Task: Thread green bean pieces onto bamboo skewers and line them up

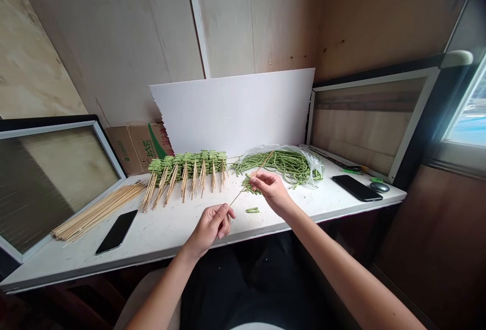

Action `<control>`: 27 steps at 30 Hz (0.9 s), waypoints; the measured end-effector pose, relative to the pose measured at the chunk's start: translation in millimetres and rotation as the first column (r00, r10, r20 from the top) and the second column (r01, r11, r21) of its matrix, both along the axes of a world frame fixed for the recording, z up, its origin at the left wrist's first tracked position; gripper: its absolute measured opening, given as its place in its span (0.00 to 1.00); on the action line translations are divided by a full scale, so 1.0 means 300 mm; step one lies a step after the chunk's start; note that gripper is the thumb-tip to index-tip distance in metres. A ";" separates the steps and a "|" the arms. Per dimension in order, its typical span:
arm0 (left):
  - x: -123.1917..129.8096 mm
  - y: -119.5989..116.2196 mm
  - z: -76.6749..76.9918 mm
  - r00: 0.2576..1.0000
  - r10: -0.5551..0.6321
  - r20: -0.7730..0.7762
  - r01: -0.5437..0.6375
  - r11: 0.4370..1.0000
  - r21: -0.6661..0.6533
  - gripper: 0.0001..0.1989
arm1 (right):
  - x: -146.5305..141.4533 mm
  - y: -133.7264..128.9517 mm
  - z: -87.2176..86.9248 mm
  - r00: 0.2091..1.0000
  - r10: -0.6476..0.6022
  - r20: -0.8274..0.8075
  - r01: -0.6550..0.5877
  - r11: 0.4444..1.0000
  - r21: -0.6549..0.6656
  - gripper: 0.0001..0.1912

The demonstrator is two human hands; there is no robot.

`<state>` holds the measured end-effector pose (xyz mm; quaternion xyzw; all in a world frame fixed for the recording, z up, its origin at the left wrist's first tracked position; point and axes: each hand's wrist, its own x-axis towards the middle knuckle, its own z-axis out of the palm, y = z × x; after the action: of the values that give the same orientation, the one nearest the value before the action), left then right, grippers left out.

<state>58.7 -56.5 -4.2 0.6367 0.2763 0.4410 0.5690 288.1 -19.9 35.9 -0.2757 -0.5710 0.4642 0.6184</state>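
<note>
Bamboo skewer (243, 193): light, thin, springy, best held near its end. Left hand (210, 228) closed around lower end; right hand (269, 192) pinching upper length beside soft cut green beans (251, 186).

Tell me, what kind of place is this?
It looks like a small indoor work corner, maybe where food is made ready. A white table holds long green beans threaded on wooden skewers, a pile of bare skewers and a plastic bag of beans.
</note>
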 end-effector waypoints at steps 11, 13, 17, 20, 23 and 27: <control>0.011 0.030 -0.019 0.968 0.166 -0.187 -0.150 0.984 0.095 0.23 | -0.017 0.033 -0.049 0.984 -0.047 0.172 0.052 0.998 -0.023 0.18; 0.010 0.043 -0.033 0.952 0.239 -0.191 -0.220 0.968 0.116 0.22 | -0.019 0.048 -0.070 0.970 -0.021 0.240 0.027 0.999 -0.024 0.18; -0.013 0.075 -0.053 0.911 0.355 -0.207 -0.323 0.930 0.176 0.21 | 0.012 0.090 -0.108 0.923 -0.014 0.384 0.013 1.000 0.006 0.23; -0.040 0.099 -0.061 0.883 0.425 -0.201 -0.379 0.896 0.230 0.20 | 0.067 0.132 -0.156 0.749 -0.146 0.646 0.057 0.986 0.157 0.23; -0.059 0.115 -0.066 0.866 0.457 -0.204 -0.399 0.876 0.273 0.19 | 0.118 0.168 -0.220 0.468 -0.272 0.841 0.035 0.956 0.290 0.13; -0.067 0.121 -0.070 0.853 0.480 -0.207 -0.413 0.862 0.295 0.18 | 0.139 0.190 -0.276 0.324 -0.206 0.923 -0.015 0.975 0.223 0.07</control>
<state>38.7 -20.1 -25.1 0.6729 0.4380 0.4995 0.3254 329.9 37.2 -46.8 -0.4660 -0.8471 0.1243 0.2231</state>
